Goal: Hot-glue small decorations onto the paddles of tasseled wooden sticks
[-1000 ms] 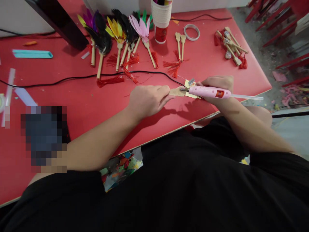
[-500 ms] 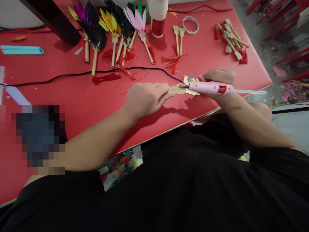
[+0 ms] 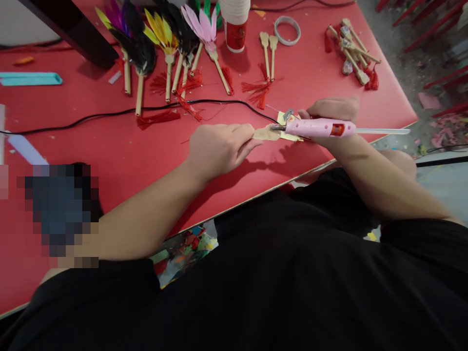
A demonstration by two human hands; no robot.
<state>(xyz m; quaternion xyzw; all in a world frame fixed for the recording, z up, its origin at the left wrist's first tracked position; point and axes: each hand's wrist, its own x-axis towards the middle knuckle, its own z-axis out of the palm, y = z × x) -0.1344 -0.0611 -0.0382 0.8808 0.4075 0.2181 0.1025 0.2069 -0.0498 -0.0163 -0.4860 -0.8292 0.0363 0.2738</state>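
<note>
Left hand (image 3: 215,148) pinches a wooden piece (image 3: 265,133) low over the worktop (image 3: 124,180). Right hand (image 3: 334,109) wraps a pink glue gun (image 3: 310,127) at the piece's 3 o'clock, nozzle at its end; can't tell if touching. From my piece: tasselled sticks (image 3: 272,57), 12 o'clock; feathered sticks (image 3: 140,90), 10.

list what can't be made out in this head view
All in the head view:
Wooden piece's left end: hidden by the left hand.
Pink glue gun's handle: hidden by its body and right hand.
Cup stack's top: cut off by upper edge.
Dark patch: pixelated.
</note>
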